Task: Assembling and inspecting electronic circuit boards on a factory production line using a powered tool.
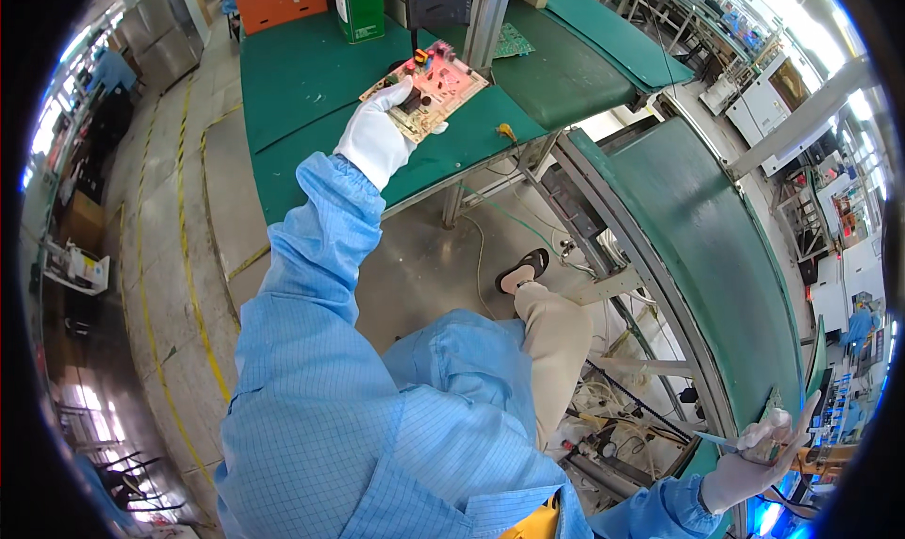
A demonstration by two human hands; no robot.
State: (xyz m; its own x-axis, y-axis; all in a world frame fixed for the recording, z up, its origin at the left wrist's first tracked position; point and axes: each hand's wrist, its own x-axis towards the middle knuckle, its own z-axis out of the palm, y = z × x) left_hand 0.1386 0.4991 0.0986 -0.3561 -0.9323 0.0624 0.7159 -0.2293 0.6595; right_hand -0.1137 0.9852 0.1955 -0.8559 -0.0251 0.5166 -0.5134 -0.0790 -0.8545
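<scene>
My left hand (pixel 382 129), in a white glove, grips a tan circuit board (pixel 441 89) by its near left edge, thumb on top. The board is tilted above the green-topped bench, and red light falls on its components. Just beyond it hangs a black scanner (pixel 437 0) with green lights. Far off at the lower right, my gloved right hand (pixel 749 473) is beside the end of the green conveyor belt (pixel 702 228). Its fingers are stretched apart. Close to them is a whitish lump (pixel 765 435) that I cannot make out, with a small green board (pixel 773 402) behind it.
A green tin (pixel 359 7) and an orange bin (pixel 283 4) stand at the back of the bench (pixel 292 87). A metal post (pixel 488 21) rises beside the scanner. Another circuit board (pixel 513 41) lies behind the post. Cables and machine parts (pixel 613 435) sit beneath the conveyor.
</scene>
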